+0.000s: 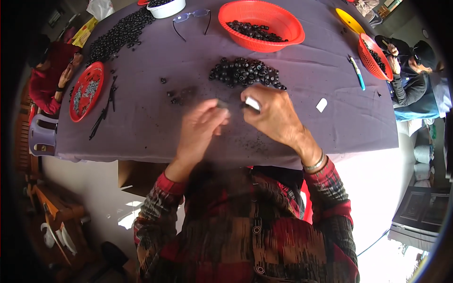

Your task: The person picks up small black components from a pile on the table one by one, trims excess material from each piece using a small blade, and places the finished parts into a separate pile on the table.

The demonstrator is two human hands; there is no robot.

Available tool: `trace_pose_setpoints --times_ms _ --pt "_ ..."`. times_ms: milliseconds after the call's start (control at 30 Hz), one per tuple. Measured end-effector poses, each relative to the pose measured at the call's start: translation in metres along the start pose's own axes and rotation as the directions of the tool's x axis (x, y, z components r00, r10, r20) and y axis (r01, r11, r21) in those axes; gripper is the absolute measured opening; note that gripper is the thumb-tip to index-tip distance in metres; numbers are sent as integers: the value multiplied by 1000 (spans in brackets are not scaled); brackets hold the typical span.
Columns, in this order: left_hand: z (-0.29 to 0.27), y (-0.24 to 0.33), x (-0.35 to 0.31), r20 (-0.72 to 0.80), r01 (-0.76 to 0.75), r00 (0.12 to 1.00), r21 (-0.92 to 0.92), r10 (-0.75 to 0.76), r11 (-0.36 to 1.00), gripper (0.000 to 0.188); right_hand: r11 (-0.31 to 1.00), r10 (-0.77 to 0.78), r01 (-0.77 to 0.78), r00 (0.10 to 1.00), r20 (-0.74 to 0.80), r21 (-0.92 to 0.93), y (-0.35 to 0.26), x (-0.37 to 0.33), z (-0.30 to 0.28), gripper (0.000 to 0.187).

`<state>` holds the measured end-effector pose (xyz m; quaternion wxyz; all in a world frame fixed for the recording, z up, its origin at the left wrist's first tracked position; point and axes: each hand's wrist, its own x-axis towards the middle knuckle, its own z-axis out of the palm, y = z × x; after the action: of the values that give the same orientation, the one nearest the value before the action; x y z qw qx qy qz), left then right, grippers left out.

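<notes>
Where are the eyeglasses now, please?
In the head view, the eyeglasses lie near the top, left of centre, between the white bowl and the large red basin.

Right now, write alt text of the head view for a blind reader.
Left hand and right hand over a purple-grey tablecloth, the right gripping a small white object. Beyond them: a pile of small black pieces and a red bowl; one person at left, another person at right.

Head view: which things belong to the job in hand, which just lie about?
Job, apparently:
heaped small round black pieces
small white object in the right hand
round red plastic bowl of dark pieces

Lying about, apparently:
dark-framed eyeglasses
flat white tag
slim teal-handled tool
</notes>
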<state>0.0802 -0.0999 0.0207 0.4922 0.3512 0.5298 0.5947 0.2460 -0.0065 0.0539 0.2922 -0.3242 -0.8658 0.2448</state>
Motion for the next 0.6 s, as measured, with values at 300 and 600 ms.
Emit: trace_pose_setpoints --times_ms 300,600 --pt "21 -17 -10 409 324 898 -364 -163 873 17 921 31 -49 998 54 385 -10 -38 -8 22" --pt "32 -29 -16 546 377 837 -524 -39 763 16 784 63 -82 997 51 615 -4 -57 -17 23"
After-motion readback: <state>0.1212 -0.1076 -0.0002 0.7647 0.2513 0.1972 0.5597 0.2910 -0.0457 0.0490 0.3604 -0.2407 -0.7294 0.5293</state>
